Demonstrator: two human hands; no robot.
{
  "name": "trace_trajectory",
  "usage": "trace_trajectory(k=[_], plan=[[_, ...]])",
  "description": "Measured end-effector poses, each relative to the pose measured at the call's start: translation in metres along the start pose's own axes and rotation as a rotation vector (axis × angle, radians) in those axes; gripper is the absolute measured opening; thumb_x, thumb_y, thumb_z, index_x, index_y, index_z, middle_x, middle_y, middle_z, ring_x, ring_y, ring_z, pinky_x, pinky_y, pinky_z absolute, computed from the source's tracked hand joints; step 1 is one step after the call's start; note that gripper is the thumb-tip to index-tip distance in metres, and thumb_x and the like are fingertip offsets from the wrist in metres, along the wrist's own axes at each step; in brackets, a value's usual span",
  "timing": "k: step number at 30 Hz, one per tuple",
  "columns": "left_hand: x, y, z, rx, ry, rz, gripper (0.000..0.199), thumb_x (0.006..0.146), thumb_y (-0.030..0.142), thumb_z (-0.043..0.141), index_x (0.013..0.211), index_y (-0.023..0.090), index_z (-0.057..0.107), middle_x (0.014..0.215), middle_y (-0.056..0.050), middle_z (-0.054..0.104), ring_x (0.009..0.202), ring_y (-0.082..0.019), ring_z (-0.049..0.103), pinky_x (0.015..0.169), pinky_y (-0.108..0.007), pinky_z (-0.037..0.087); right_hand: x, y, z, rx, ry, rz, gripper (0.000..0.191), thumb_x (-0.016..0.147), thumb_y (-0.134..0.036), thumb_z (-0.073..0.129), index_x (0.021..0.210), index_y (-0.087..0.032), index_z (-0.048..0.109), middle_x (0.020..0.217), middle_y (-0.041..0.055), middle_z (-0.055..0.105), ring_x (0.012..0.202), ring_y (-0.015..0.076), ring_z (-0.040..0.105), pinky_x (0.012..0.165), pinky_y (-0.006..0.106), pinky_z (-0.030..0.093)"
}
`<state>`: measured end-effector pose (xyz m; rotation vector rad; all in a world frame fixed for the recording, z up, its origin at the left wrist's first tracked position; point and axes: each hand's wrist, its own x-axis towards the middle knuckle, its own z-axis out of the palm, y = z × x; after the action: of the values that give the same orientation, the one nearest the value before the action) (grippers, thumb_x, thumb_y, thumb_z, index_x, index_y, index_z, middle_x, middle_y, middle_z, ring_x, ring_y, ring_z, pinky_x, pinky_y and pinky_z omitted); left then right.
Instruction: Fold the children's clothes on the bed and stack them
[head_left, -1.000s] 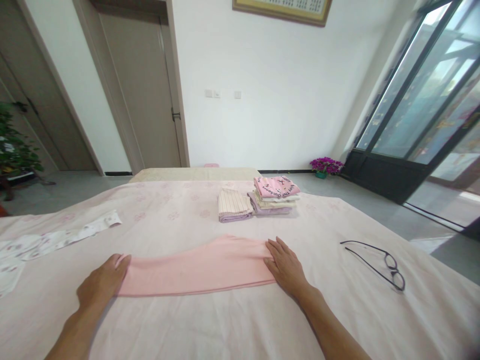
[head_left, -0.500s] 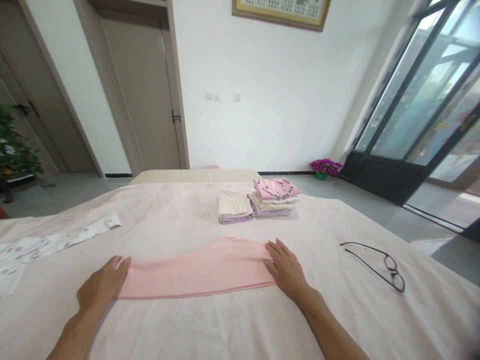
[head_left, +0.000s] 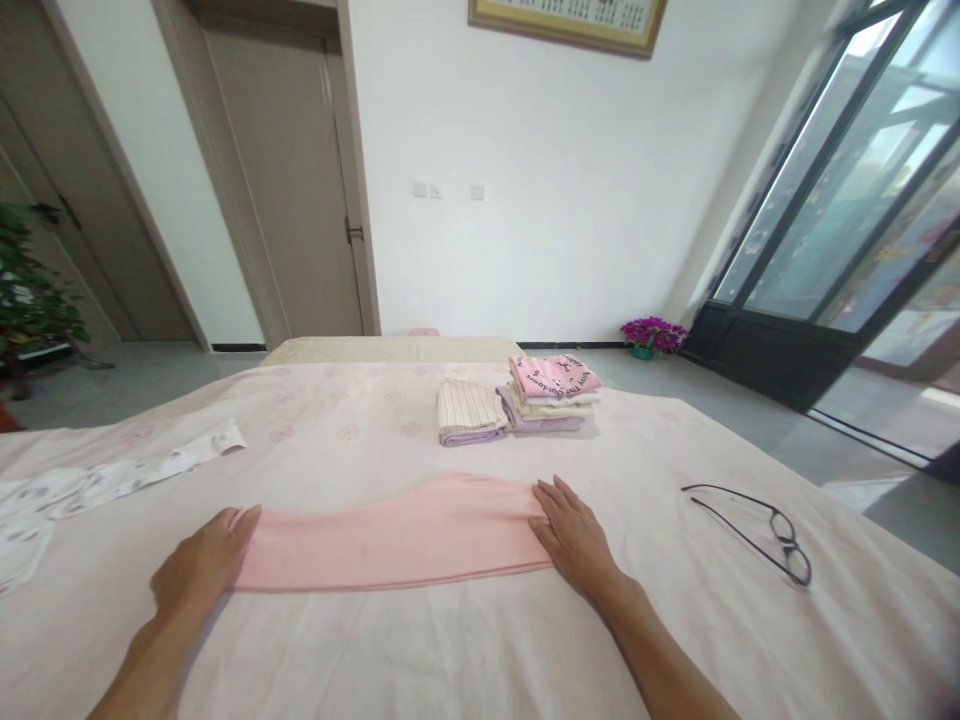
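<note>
A pair of pink trousers (head_left: 397,545), folded lengthwise, lies flat across the bed in front of me. The narrow left end is pinched between the thumb and fingers of my left hand (head_left: 201,560). On the wider right end rests my right hand (head_left: 574,530), palm down, its fingers stretched over the cloth. The long lower edge runs nearly straight between both hands, while the upper edge bulges right of the middle.
Beyond the trousers sit a striped folded garment (head_left: 471,410) and a stack of folded clothes (head_left: 555,380) topped by a pink printed piece. Black-framed glasses (head_left: 784,525) lie at right. White patterned clothing (head_left: 112,485) is spread at left on the pale pink sheet (head_left: 360,660).
The view has shifted very slightly. Both hands stay at the ends of the trousers, and the cloth lies in nearly the same shape.
</note>
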<state>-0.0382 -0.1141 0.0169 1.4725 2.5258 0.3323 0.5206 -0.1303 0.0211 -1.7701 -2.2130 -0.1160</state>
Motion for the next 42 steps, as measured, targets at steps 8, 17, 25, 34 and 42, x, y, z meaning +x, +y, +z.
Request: trace_trajectory(k=[8,17,25,34,42], plan=[[-0.008,0.003,-0.003,0.095,0.008,0.008,0.056,0.089,0.068,0.032,0.104,0.024,0.065,0.106,-0.015,0.068,0.094,-0.036,0.063,0.081,-0.049,0.045,-0.001,-0.002,-0.003,0.025,-0.016,0.026,0.049,0.097,-0.041,0.041,0.142,-0.023,0.050,0.149,0.0054,0.048,0.145,0.0248,0.029,0.114,0.046,0.033],[-0.039,0.034,0.000,-0.068,0.514,0.571,0.041,0.099,0.042,0.034,0.117,0.019,0.062,0.122,-0.011,0.062,0.116,-0.027,0.055,0.107,-0.044,0.038,0.002,0.018,0.008,0.006,0.156,0.261,0.052,0.101,-0.038,0.024,0.140,-0.013,0.049,0.143,0.0133,0.052,0.137,0.0262,0.040,0.112,0.045,0.034],[-0.057,0.077,0.032,-0.096,0.146,1.083,0.044,0.096,0.044,0.048,0.135,0.027,0.057,0.140,-0.005,0.057,0.134,-0.024,0.047,0.113,-0.043,0.038,-0.001,0.027,0.003,0.016,0.158,0.308,0.041,0.094,-0.046,0.045,0.119,-0.016,0.059,0.123,0.0155,0.064,0.118,0.0288,0.056,0.098,0.041,0.042],[-0.059,0.079,0.040,0.059,0.074,1.034,0.052,0.096,0.048,0.045,0.146,0.031,0.046,0.154,-0.006,0.042,0.143,-0.028,0.036,0.116,-0.047,0.031,0.002,0.024,-0.013,0.191,0.035,0.547,0.044,0.094,-0.054,0.041,0.123,-0.025,0.056,0.089,0.0041,0.071,0.079,0.0214,0.066,0.064,0.030,0.040],[-0.096,0.106,0.031,-0.199,0.242,1.293,0.026,0.097,0.028,0.051,0.115,0.026,0.070,0.128,-0.006,0.064,0.129,-0.023,0.050,0.108,-0.043,0.042,-0.008,0.022,-0.032,0.144,0.304,0.249,0.025,0.090,-0.036,0.049,0.100,-0.021,0.067,0.100,0.0075,0.067,0.096,0.0219,0.059,0.085,0.032,0.043]])
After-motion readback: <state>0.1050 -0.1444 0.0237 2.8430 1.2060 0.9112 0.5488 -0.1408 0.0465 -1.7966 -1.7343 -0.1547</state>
